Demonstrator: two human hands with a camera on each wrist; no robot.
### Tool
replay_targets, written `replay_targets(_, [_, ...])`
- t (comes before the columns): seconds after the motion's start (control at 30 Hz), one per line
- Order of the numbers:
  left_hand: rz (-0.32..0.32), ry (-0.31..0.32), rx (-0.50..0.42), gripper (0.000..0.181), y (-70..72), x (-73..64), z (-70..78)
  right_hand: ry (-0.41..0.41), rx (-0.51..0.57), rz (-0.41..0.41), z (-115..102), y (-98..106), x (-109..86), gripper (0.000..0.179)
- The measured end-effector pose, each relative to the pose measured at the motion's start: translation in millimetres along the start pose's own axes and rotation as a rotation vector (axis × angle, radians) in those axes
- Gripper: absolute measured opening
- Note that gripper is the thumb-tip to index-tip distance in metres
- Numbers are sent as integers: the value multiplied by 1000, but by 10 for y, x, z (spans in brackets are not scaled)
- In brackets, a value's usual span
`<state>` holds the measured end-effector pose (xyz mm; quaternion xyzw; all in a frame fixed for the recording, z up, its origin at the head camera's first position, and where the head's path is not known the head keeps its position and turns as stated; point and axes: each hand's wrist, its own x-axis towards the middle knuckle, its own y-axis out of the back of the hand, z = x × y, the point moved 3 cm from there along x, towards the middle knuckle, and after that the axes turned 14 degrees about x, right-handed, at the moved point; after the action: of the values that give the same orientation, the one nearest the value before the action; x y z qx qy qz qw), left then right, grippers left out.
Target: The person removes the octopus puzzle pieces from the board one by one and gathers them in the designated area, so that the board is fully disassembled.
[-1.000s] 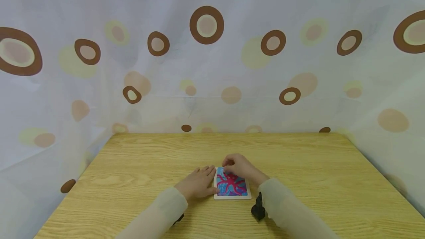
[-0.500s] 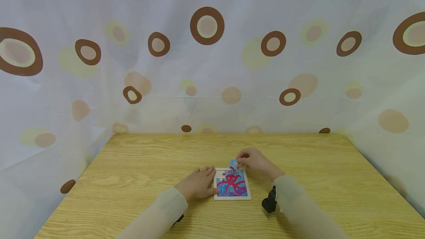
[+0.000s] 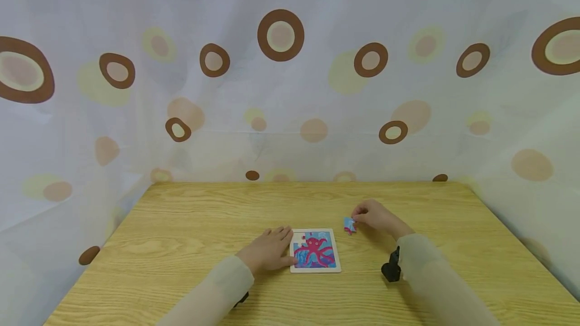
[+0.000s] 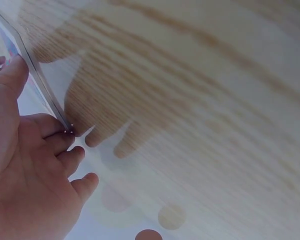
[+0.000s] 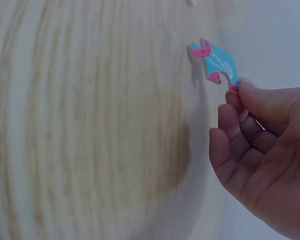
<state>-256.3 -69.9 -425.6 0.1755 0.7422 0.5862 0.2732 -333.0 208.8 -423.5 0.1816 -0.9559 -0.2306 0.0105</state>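
An octopus jigsaw puzzle (image 3: 315, 270) in a white frame lies flat on the table; its far left corner shows a pale bare slot. My left hand (image 3: 268, 251) rests at its left side, fingers spread and thumb over the lower left edge. The left wrist view shows that hand's fingertips right at the board's edge (image 4: 44, 90). Right of the puzzle, my right hand (image 3: 379, 217) pinches a light blue puzzle piece with pink patches (image 3: 349, 225) between thumb and forefinger. In the right wrist view the piece (image 5: 221, 62) is held by one corner, close over the table.
The wood-grain table (image 3: 217, 205) reaches back to a pale curtain (image 3: 290, 94) printed with brown rings and spots. A black wrist device (image 3: 391, 265) hangs under my right sleeve, and part of another dark one (image 3: 242, 300) shows under the left.
My right hand has lifted the puzzle piece from the board's far left corner and carried it rightward, past the frame. The left hand has stayed in place.
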Motion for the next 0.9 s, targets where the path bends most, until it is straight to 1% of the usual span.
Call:
replay_targets(0.13, [-3, 1, 2, 72, 12, -5, 1, -4, 1, -1, 54, 2, 7, 12])
replay_targets(0.27, [-3, 2, 6, 72, 17, -4, 5, -2, -26, 12, 77, -9, 20, 12])
replay_targets(0.5, [-2, 7, 21, 72, -2, 9, 1, 63, -133, 11, 32, -42, 32, 11])
replay_targets(0.57, [0, 6, 24, 72, -4, 9, 4, 70, -150, 12, 23, -47, 34, 11])
replay_targets(0.8, [10, 3, -2, 71, 33, -14, 11, 50, -168, 18, 24, -50, 34, 12])
replay_targets(0.9, [6, 5, 5, 71, 30, -19, 8, 50, -166, 19, 21, -51, 31, 12])
